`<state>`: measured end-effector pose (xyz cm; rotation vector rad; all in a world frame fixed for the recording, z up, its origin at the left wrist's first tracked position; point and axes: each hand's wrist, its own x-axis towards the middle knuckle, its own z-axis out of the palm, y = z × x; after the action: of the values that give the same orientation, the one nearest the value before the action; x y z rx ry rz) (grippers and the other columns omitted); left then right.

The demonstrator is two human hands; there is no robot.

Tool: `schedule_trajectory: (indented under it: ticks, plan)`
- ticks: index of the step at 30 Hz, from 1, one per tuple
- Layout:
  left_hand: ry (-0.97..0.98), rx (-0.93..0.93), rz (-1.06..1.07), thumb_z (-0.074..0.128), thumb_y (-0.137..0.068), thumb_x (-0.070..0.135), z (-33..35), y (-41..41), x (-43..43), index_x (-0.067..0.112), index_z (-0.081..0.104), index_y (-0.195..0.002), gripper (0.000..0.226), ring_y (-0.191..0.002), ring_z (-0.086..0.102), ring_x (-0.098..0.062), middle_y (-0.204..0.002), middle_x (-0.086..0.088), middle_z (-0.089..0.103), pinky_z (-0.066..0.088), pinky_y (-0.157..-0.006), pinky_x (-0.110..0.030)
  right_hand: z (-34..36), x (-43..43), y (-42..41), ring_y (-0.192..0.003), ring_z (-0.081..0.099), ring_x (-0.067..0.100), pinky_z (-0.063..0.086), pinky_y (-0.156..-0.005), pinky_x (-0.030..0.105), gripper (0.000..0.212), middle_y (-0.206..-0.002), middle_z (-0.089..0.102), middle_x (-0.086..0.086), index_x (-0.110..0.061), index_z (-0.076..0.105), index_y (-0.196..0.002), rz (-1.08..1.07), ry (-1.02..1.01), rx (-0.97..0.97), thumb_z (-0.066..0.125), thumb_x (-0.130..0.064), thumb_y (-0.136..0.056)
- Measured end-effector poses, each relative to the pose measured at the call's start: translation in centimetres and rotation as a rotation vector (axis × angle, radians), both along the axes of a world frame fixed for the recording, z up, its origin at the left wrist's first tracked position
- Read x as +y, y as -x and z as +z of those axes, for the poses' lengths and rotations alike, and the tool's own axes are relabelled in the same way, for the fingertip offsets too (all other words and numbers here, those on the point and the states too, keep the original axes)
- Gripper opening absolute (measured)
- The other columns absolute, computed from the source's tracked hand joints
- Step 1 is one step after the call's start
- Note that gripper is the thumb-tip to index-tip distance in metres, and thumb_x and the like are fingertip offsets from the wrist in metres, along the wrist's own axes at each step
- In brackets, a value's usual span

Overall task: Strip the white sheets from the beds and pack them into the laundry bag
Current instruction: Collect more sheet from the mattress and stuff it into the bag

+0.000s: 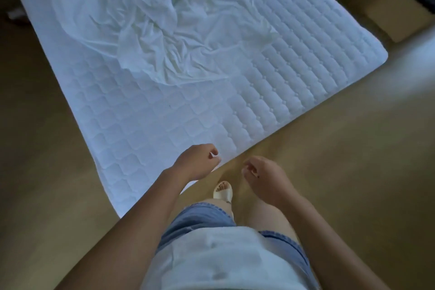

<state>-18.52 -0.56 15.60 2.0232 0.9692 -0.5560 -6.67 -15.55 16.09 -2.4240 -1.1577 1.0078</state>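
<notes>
head view: white sheet (150, 30) lies crumpled in a heap on the far half of the mattress (294, 59) and does not cover the near half, where the quilted surface is exposed. left hand (197, 162) is at the near corner of the mattress, fingers curled inward; a small white sliver shows at the fingertips, and it cannot be told whether they pinch fabric. right hand (266, 176) hangs over the tan floor (329, 148) just beside that corner, apart from the mattress, fingers loosely curled, holding nothing seen. one pale sandal (223, 192) stands on the floor between the hands.
</notes>
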Motion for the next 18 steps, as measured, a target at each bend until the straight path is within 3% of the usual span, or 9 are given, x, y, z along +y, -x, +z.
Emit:
schedule_trajectory:
  ticks: [2,5,8,14,18]
  plan:
    - [0.018,0.019,0.032,0.048,-0.097,0.038,0.3,-2.9,2.0,0.019,0.056,-0.124,0.034,-0.104,0.059,-0.02,-0.121,-0.003,0.062,0.048,-0.089,-0.033,0.1,3.2,-3.2,-0.085,0.053,0.016,0.035,-0.062,0.02,0.018,-0.094,0.057,-0.004,-0.014,0.061,-0.104,0.04,-0.007,0.035,0.047,-0.022,-0.096]
    - [0.026,0.046,0.08,0.047,-0.097,0.039,-0.9,-6.4,4.9,0.02,0.054,-0.127,0.036,-0.109,0.057,-0.021,-0.125,-0.002,0.06,0.047,-0.092,-0.033,-0.6,7.9,-7.6,-0.103,0.055,0.017,0.043,-0.081,0.027,0.031,-0.116,0.06,0.0,-0.013,0.057,-0.124,0.112,0.045,0.091,0.046,-0.025,-0.097]
    - [-0.06,0.078,0.071,0.045,-0.098,0.037,-3.4,-10.4,8.0,0.02,0.046,-0.135,0.04,-0.114,0.055,-0.023,-0.131,-0.002,0.055,0.044,-0.092,-0.033,-3.1,12.5,-11.8,-0.11,0.054,0.017,0.042,-0.089,0.028,0.032,-0.121,0.06,0.002,-0.012,0.056,-0.124,0.222,0.082,0.111,0.046,-0.024,-0.097]
    - [-0.237,0.115,0.11,0.045,-0.098,0.034,-10.7,-19.8,16.5,0.019,0.019,-0.15,0.06,-0.124,0.046,-0.029,-0.142,-0.009,0.04,0.04,-0.094,-0.039,-11.4,24.1,-20.9,-0.12,0.046,0.018,0.038,-0.089,0.028,0.033,-0.126,0.055,0.001,-0.013,0.053,-0.128,0.535,0.109,0.042,0.044,-0.021,-0.097]
    - [-0.397,0.228,-0.016,0.048,-0.095,0.046,-17.5,-23.3,21.7,0.028,-0.003,-0.153,0.08,-0.142,0.021,-0.03,-0.158,-0.008,0.011,0.032,-0.105,-0.044,-17.2,31.9,-25.4,-0.128,0.037,0.025,0.038,-0.099,0.036,0.047,-0.138,0.045,0.004,-0.012,0.042,-0.139,0.74,0.004,-0.108,0.05,-0.028,-0.095]
